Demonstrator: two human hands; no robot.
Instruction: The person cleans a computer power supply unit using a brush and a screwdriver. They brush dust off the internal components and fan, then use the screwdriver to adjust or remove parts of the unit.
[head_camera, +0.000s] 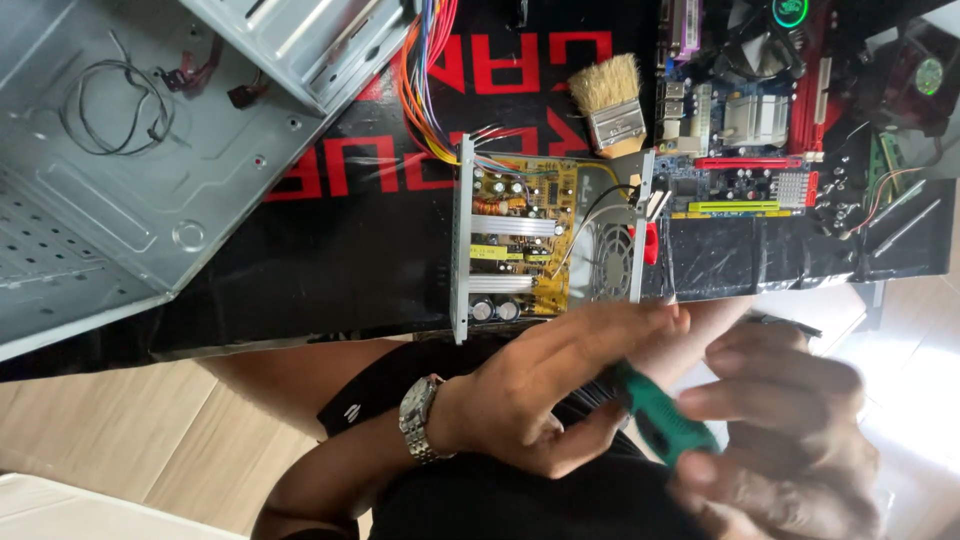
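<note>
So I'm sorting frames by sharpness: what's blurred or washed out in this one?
Head view: the right hand is smeared by motion blur, the green screwdriver handle slightly soft; the left hand and open power supply are sharp. Daylight overexposes the floor at lower right.

Green-handled screwdriver (660, 425), held between both hands, angled down-right, partly blurred, shaft hidden, just below the surface edge

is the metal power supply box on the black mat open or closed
Open. The metal power supply box has no cover: its yellow circuit board, capacitors and silver heatsinks lie exposed between the side walls.
</note>
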